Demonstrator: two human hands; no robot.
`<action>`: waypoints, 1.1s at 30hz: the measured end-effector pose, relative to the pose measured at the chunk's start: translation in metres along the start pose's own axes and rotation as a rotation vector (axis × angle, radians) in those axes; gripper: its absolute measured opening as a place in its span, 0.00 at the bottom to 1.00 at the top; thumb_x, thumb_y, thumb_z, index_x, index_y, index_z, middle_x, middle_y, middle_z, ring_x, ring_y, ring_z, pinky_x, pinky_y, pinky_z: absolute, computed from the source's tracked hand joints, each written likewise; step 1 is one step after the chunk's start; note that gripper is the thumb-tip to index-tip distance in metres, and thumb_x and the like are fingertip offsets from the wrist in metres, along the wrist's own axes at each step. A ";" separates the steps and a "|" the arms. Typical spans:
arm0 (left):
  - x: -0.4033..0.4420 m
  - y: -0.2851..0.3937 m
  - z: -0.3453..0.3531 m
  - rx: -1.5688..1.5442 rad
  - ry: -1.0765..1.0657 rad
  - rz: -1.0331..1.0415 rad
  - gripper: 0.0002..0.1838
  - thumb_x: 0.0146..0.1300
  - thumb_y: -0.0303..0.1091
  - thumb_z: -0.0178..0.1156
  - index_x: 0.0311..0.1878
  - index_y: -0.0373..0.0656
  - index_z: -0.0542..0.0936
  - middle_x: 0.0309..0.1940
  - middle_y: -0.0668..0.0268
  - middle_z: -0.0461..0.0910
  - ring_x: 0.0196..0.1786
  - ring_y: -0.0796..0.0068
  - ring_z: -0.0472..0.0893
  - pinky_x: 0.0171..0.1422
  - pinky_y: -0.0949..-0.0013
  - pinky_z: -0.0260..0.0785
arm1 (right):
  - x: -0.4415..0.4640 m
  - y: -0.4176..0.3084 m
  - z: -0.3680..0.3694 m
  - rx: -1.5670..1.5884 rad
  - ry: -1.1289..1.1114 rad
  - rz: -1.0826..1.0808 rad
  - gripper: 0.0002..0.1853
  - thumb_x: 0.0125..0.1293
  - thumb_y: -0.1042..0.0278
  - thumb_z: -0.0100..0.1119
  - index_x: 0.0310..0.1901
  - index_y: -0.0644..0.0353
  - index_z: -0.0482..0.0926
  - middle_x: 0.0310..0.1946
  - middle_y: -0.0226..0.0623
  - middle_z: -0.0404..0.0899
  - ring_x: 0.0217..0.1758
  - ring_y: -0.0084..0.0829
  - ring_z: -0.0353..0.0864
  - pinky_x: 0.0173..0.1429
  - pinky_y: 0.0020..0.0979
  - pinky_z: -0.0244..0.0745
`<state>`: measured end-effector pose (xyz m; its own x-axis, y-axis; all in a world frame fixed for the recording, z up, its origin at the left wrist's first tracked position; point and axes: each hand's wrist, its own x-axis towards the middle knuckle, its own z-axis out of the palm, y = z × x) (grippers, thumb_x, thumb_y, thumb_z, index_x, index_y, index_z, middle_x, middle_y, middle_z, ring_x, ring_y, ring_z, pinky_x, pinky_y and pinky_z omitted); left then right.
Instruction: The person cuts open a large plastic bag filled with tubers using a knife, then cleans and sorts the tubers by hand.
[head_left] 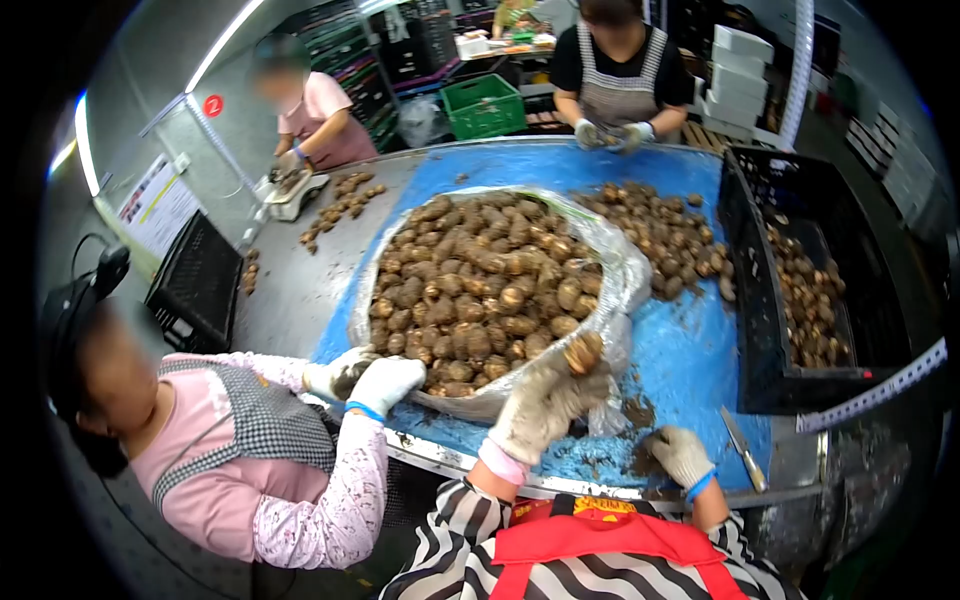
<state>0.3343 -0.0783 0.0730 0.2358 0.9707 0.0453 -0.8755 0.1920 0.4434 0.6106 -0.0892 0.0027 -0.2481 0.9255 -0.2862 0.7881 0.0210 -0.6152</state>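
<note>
My left hand (545, 408), in a soiled white glove, is raised at the near edge of a big clear plastic bag (628, 300). Its fingers are closed around a brown taro (583, 353) with a pale cut end. The bag is heaped with earthy taros (480, 280). My right hand (683, 456), also gloved, is low over the blue table cover (690, 370), beside dark soil (645, 462). Its fingers curl inward, and anything in them is hidden. To its right lies a knife (743, 450) with a light handle, apart from the hand.
Loose taros (670, 240) lie right of the bag. A black crate (825, 385) holding more stands at the right. A co-worker (270, 440) at left has gloved hands by the bag; two more people work across the table. A green crate (484, 106) stands behind.
</note>
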 end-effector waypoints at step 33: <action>-0.044 0.000 -0.026 2.207 0.149 0.823 0.26 0.45 0.28 0.71 0.52 0.41 0.81 0.61 0.52 0.77 0.70 0.46 0.72 0.77 0.34 0.58 | 0.081 -0.132 -0.043 0.141 0.257 -0.660 0.15 0.66 0.68 0.63 0.51 0.64 0.84 0.42 0.48 0.85 0.45 0.44 0.86 0.53 0.38 0.81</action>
<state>0.3132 -0.1175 0.0479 0.0980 0.7548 0.6486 0.8753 -0.3755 0.3047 0.5111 -0.0006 0.0925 -0.4934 0.7968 0.3489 0.4349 0.5734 -0.6944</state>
